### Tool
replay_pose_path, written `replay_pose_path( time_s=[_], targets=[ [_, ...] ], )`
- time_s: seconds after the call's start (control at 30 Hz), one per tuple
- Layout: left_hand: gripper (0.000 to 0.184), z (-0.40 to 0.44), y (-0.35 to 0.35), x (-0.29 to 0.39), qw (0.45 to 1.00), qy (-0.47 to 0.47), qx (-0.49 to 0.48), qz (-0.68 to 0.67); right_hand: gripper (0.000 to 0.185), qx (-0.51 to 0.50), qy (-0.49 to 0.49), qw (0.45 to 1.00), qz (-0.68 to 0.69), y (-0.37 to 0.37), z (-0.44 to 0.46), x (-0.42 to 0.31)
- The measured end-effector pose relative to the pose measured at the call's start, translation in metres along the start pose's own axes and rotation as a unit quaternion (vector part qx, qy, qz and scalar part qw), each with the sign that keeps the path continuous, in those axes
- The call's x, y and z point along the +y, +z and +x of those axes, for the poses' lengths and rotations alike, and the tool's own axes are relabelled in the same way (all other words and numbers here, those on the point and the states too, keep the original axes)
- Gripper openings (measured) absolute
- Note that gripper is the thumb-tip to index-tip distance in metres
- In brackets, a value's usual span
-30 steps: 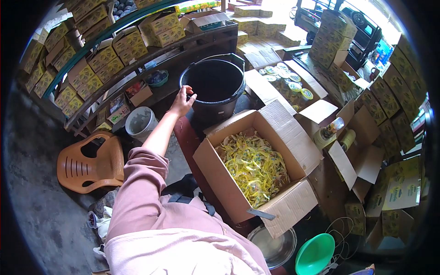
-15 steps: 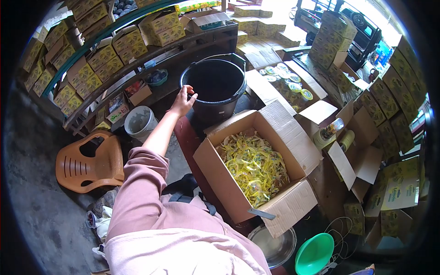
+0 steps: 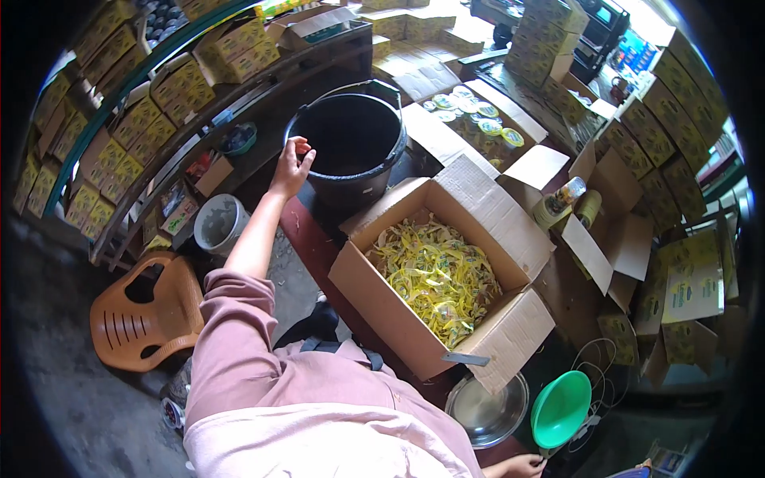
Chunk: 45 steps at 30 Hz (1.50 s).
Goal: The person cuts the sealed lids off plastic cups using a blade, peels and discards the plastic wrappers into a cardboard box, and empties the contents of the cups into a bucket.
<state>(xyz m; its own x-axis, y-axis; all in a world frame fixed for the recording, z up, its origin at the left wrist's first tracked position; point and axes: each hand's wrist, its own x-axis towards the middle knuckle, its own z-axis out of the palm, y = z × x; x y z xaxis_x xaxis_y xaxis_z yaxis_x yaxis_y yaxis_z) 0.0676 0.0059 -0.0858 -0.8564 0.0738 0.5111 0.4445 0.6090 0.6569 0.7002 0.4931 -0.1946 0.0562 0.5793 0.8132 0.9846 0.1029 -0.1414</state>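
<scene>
An orange-brown plastic armchair (image 3: 167, 307) stands on the grey concrete floor (image 3: 48, 307), near a pale plastic bucket (image 3: 217, 226). Yellow printed cartons (image 3: 182, 92) sit along a dark wooden shelf (image 3: 319, 64), a teal bowl (image 3: 239, 140) near it. An open carton (image 3: 440, 140) holds lidded plastic cups (image 3: 489, 126). Toward the right stand stacked cartons (image 3: 661, 147); a dark vehicle (image 3: 602, 49) shows partly hidden in the bright background.

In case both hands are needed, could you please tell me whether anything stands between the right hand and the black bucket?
Yes: the open cardboard box of yellow strips stands between the right hand and the black bucket, with the metal bowl nearer that hand.
</scene>
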Motion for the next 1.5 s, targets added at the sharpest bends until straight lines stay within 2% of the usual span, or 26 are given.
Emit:
replay_pose_path(
  time_s=[0.07, 0.2, 0.23, 0.37, 0.4, 0.47, 0.53, 0.67, 0.8, 0.87, 0.9, 0.93, 1.0, 1.03, 1.07, 1.13, 1.17, 1.23, 1.27, 1.33, 1.43, 1.5],
  targets=[
    [0.031, 0.007, 0.003, 0.002, 1.0, 0.002, 0.001, -0.024, 0.015, 0.05, -0.036, 0.996, 0.06, -0.011, -0.009, -0.029],
    [0.029, 0.029, 0.005, -0.002, 0.998, 0.026, -0.025, -0.041, 0.013, 0.0, -0.055, 0.967, 0.248, -0.065, -0.029, -0.173],
    [0.028, 0.051, 0.009, -0.006, 0.997, 0.06, -0.039, -0.036, 0.015, -0.057, -0.084, 0.949, 0.3, -0.096, -0.033, -0.241],
    [0.024, 0.074, 0.013, -0.023, 0.989, 0.107, -0.074, -0.075, 0.017, -0.138, -0.13, 0.891, 0.412, -0.127, -0.047, -0.361],
    [0.024, 0.075, 0.019, -0.032, 0.985, 0.115, -0.079, -0.101, 0.018, -0.151, -0.137, 0.876, 0.436, -0.124, -0.05, -0.389],
    [0.024, 0.076, 0.014, -0.02, 0.986, 0.064, -0.121, -0.1, 0.019, -0.142, -0.178, 0.85, 0.475, -0.114, -0.042, -0.445],
    [0.024, 0.076, 0.012, -0.022, 0.982, 0.053, -0.135, -0.118, 0.021, -0.153, -0.213, 0.854, 0.449, -0.105, -0.027, -0.502],
    [0.023, 0.072, 0.009, -0.028, 0.974, 0.021, -0.123, -0.19, 0.022, -0.151, -0.237, 0.836, 0.471, -0.03, -0.015, -0.607],
    [0.023, 0.069, 0.011, -0.028, 0.962, -0.03, -0.068, -0.263, 0.027, -0.324, -0.196, 0.799, 0.467, 0.053, -0.016, -0.69],
    [0.026, 0.065, 0.01, -0.041, 0.958, -0.039, -0.066, -0.276, 0.03, -0.429, -0.202, 0.756, 0.45, 0.099, -0.02, -0.72],
    [0.028, 0.064, 0.01, -0.039, 0.96, -0.059, -0.059, -0.266, 0.031, -0.439, -0.225, 0.764, 0.415, 0.116, -0.023, -0.733],
    [0.03, 0.064, 0.008, -0.036, 0.962, -0.082, -0.053, -0.255, 0.046, -0.467, -0.246, 0.763, 0.372, 0.13, -0.025, -0.744],
    [0.03, 0.064, 0.007, -0.038, 0.964, -0.088, -0.052, -0.244, 0.06, -0.513, -0.298, 0.778, 0.206, 0.143, -0.032, -0.758],
    [0.03, 0.065, 0.006, -0.035, 0.965, -0.091, -0.052, -0.238, 0.075, -0.571, -0.328, 0.742, 0.128, 0.159, -0.036, -0.765],
    [0.028, 0.068, 0.006, -0.029, 0.969, -0.109, -0.047, -0.215, 0.076, -0.596, -0.331, 0.723, 0.114, 0.172, -0.044, -0.765],
    [0.028, 0.068, 0.004, -0.034, 0.974, -0.08, -0.071, -0.201, 0.075, -0.681, -0.303, 0.657, 0.117, 0.192, -0.048, -0.768],
    [0.028, 0.068, 0.006, -0.035, 0.974, -0.081, -0.071, -0.201, 0.074, -0.645, -0.297, 0.688, 0.147, 0.2, -0.05, -0.767],
    [0.029, 0.067, 0.005, -0.035, 0.974, -0.084, -0.073, -0.197, 0.071, -0.569, -0.283, 0.744, 0.204, 0.161, -0.028, -0.769],
    [0.029, 0.067, 0.005, -0.034, 0.973, -0.08, -0.071, -0.206, 0.067, -0.519, -0.263, 0.753, 0.308, 0.152, -0.02, -0.771],
    [0.029, 0.066, 0.007, -0.035, 0.97, -0.071, -0.066, -0.224, 0.067, -0.441, -0.285, 0.773, 0.357, 0.122, 0.005, -0.768],
    [0.026, 0.064, 0.008, -0.039, 0.964, -0.044, -0.057, -0.256, 0.058, -0.356, -0.287, 0.787, 0.414, 0.042, 0.048, -0.742],
    [0.027, 0.063, 0.009, -0.037, 0.969, -0.013, -0.043, -0.242, 0.059, -0.337, -0.266, 0.754, 0.498, -0.009, 0.065, -0.71]
  ],
)
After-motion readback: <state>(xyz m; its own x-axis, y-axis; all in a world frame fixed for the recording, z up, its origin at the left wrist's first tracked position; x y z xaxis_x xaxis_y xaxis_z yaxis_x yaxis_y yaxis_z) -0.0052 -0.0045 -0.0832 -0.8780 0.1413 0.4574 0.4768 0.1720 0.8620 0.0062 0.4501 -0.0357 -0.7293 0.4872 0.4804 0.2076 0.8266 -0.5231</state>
